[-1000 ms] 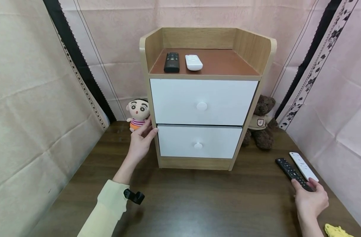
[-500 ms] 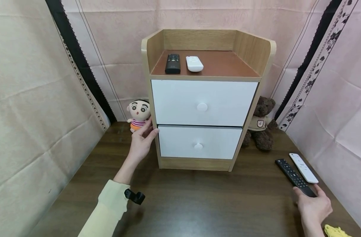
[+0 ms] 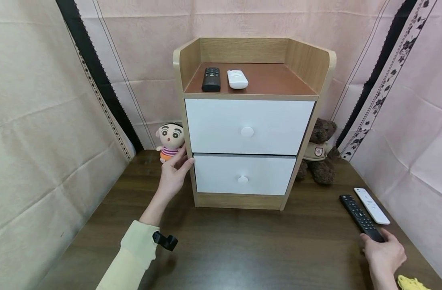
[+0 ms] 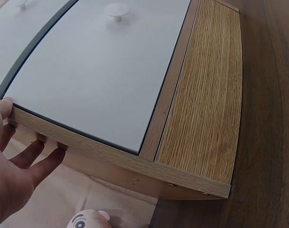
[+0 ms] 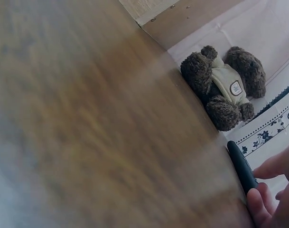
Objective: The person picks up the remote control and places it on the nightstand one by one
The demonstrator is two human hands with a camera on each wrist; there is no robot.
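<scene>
On table and cabinet, two remotes each.

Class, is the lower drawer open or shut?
Shut: the lower drawer has its white front within the frame of the cabinet, not pulled forward.

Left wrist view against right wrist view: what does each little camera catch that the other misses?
Only the left wrist view shows the left hand, the white drawers, a whole knob and part of the doll.

Only the right wrist view shows the right hand, the black remote and the bear.

Both show part of the cabinet, the table and the pale cloth.
</scene>
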